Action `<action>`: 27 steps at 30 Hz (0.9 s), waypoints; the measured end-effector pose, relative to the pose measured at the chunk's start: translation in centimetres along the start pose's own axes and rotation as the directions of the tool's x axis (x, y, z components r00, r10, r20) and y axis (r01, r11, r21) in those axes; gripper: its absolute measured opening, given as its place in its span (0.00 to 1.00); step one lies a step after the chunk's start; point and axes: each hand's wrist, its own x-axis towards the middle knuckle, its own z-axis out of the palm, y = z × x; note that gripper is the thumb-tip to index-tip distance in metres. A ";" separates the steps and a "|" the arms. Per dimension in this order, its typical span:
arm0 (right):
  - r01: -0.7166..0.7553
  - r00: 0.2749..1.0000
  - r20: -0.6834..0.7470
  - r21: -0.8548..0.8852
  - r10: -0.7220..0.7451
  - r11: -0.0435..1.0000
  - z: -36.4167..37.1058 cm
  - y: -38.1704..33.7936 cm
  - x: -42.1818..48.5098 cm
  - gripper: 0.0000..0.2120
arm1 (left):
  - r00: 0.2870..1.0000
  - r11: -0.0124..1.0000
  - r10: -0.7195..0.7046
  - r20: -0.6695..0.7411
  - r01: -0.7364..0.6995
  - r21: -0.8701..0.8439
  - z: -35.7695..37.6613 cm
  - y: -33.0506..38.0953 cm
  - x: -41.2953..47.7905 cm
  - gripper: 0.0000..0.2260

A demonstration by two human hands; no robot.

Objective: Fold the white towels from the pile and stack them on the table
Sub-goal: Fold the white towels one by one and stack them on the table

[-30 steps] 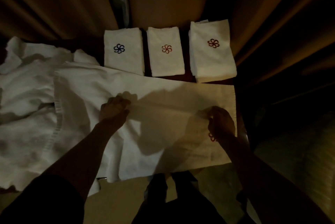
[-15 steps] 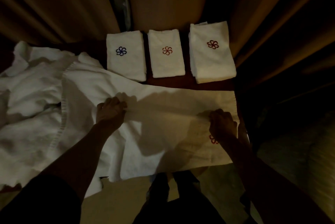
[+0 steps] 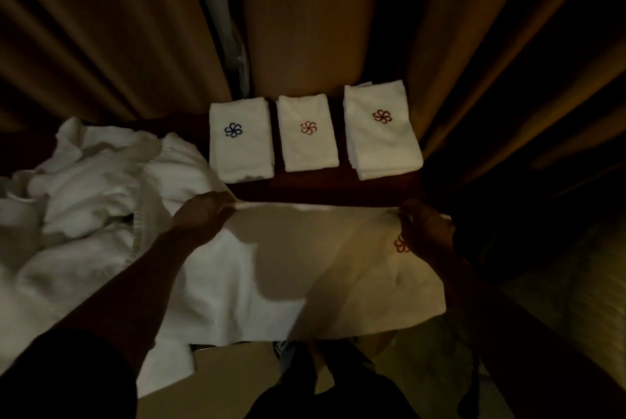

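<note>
At the far left a pile of crumpled white towels (image 3: 84,181) lies heaped on the dark brown wooden table (image 3: 321,190). Just beside it, the left hand (image 3: 203,212) pinches the far edge of a spread white terry towel (image 3: 305,283), fingers curled round the cloth. This towel lies across the table's near side, its front hanging over the edge. Behind it, three folded sets lie in a row against the tan pleated curtains (image 3: 101,29): a folded white towel with a blue pinwheel emblem (image 3: 240,147), one with an orange-red emblem (image 3: 306,144), and a thicker stack with a dark red emblem (image 3: 382,140). At the right, the right hand (image 3: 423,229) grips the spread towel's far corner, beside its embroidered red emblem (image 3: 401,245).
</note>
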 end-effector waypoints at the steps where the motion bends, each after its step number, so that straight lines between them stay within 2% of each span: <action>1: 0.037 0.995 -0.091 -0.048 -0.041 0.998 -0.2 0.0 0.2 0.08 | 1.000 1.000 0.000 -0.008 0.000 0.003 -0.6 0.3 -0.1 0.13; 3: 0.107 0.960 -0.238 -0.177 -0.148 0.978 -0.6 0.1 0.5 0.16 | 0.999 1.000 -0.006 -0.038 0.006 0.002 -1.8 0.7 -0.4 0.14; 5: 0.145 0.942 -0.271 -0.211 -0.201 0.967 -1.0 0.3 0.9 0.23 | 0.998 1.000 -0.002 -0.059 0.002 0.000 -2.6 0.8 -0.8 0.16; 6: 0.147 0.935 -0.285 -0.228 -0.210 0.963 -1.5 0.2 1.0 0.22 | 0.999 1.000 0.008 -0.047 -0.008 0.007 -2.9 0.8 -1.0 0.17; 8: 0.128 0.937 -0.290 -0.233 -0.194 0.964 -2.2 0.3 1.3 0.19 | 0.997 0.999 -0.023 0.069 0.021 0.026 -3.2 0.7 -1.4 0.19; 10: 0.153 0.955 -0.220 -0.206 -0.198 0.967 -3.5 -0.1 1.3 0.24 | 0.972 0.991 -0.081 0.221 0.054 0.124 -3.3 -0.1 -1.8 0.19; 11: 0.166 0.951 -0.228 -0.200 -0.211 0.966 -3.9 -0.3 1.5 0.28 | 0.963 0.979 -0.074 0.258 0.021 0.202 -3.2 -0.5 -2.4 0.17; 12: 0.160 0.942 -0.269 -0.175 -0.203 0.972 -4.3 -0.3 1.5 0.31 | 0.970 0.962 -0.028 0.243 -0.041 0.271 -2.9 -1.5 -2.8 0.12; 13: 0.168 0.933 -0.298 -0.135 -0.201 0.977 -4.5 -0.2 1.6 0.33 | 0.983 0.947 0.068 0.173 -0.118 0.298 -2.2 -2.6 -3.3 0.08; 14: 0.189 0.921 -0.329 -0.090 -0.208 0.978 -4.7 -0.1 1.5 0.32 | 0.985 0.942 0.109 0.137 -0.147 0.301 -1.5 -3.7 -3.8 0.09; 16: 0.231 0.908 -0.354 -0.020 -0.223 0.973 -4.5 0.5 1.1 0.30 | 0.996 0.948 0.083 0.040 -0.092 0.305 -0.7 -5.4 -4.6 0.13; 17: 0.227 0.915 -0.340 -0.005 -0.215 0.974 -4.5 0.7 1.0 0.31 | 0.999 0.952 0.018 0.029 -0.026 0.305 -0.9 -5.3 -5.0 0.12; 19: 0.199 0.948 -0.253 -0.001 -0.193 0.980 -4.4 0.8 0.5 0.35 | 1.000 0.963 0.024 0.013 -0.027 0.269 -0.8 -5.3 -5.2 0.05; 22: 0.198 0.965 -0.176 -0.004 -0.195 0.980 -3.8 0.9 0.3 0.41 | 0.998 0.985 -0.005 0.069 -0.007 0.173 0.0 -4.3 -4.8 0.13; 24: 0.189 0.960 -0.210 -0.007 -0.186 0.982 -3.3 1.2 0.4 0.45 | 0.997 0.989 0.013 0.076 -0.024 0.148 1.1 -3.2 -4.1 0.17; 27: 0.153 0.965 -0.217 0.011 -0.147 0.988 -3.1 1.4 0.6 0.46 | 0.988 0.981 -0.002 0.155 -0.028 0.193 2.6 -2.2 -3.2 0.24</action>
